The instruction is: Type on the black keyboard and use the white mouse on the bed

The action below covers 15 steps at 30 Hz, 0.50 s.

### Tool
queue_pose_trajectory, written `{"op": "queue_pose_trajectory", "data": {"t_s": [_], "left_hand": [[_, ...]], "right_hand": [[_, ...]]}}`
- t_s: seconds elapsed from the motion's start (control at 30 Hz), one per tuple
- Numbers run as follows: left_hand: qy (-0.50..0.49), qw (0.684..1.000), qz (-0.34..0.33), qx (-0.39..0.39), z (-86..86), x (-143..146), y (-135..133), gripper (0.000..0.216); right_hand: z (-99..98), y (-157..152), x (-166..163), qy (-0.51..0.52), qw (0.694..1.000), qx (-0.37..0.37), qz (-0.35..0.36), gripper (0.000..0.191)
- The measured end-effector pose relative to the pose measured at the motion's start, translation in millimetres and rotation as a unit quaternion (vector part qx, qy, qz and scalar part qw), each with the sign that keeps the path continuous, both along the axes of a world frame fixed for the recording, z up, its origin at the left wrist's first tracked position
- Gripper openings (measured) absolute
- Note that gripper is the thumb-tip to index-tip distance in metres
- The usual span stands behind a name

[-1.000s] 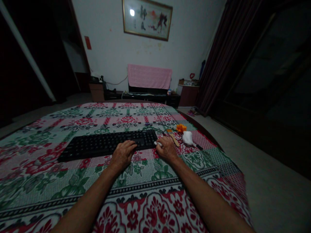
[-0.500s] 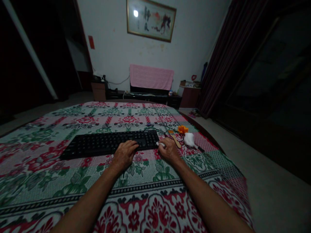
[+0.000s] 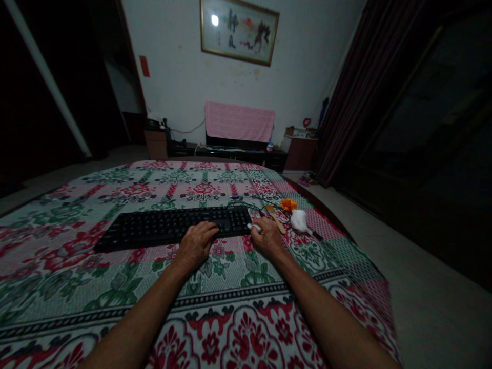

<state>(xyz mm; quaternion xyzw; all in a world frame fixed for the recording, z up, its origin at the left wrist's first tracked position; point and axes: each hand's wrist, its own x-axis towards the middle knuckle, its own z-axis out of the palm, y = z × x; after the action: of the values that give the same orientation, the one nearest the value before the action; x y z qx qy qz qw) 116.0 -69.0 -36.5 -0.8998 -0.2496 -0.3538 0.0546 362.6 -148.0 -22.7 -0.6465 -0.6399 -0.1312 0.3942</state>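
Observation:
A black keyboard (image 3: 154,227) lies on the patterned cloth. My left hand (image 3: 198,240) rests flat on its front edge, right of the middle, fingers stretched over the keys. At the keyboard's right end my right hand (image 3: 267,236) is closed around a small white wad (image 3: 253,227), perhaps cotton or tissue. The wad's tip touches or nearly touches the keyboard's right edge; which, I cannot tell. Just past my right hand lies a flat tan stick (image 3: 280,225), and beyond it a white cotton-like bundle (image 3: 299,220).
A crumpled orange thing (image 3: 289,205) lies behind the white bundle, and a small black-tipped piece (image 3: 317,236) beside it. A dark cable (image 3: 253,206) curls behind the keyboard. The table's edge (image 3: 330,218) curves along the right. A pink towel (image 3: 240,122) drapes a screen at the far wall.

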Motion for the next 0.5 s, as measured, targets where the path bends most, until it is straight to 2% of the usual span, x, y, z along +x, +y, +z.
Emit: {"op": "queue_pose_trajectory", "data": {"t_s": [0.23,0.43,0.5], "left_hand": [[-0.002,1.000,-0.004,-0.002,0.7,0.6,-0.5,0.027],[-0.002,1.000,0.001,-0.003,0.9,1.4,-0.2,0.028],[0.000,1.000,0.001,0.000,0.8,1.4,-0.2,0.027]], "right_hand": [[-2.9,1.7,4.8,0.037,0.997,0.001,-0.062,0.018],[2.7,-0.8,0.0,-0.012,0.999,0.011,0.027,0.019],[3.0,-0.6,-0.7,-0.035,0.999,0.003,0.031,0.020]]}}
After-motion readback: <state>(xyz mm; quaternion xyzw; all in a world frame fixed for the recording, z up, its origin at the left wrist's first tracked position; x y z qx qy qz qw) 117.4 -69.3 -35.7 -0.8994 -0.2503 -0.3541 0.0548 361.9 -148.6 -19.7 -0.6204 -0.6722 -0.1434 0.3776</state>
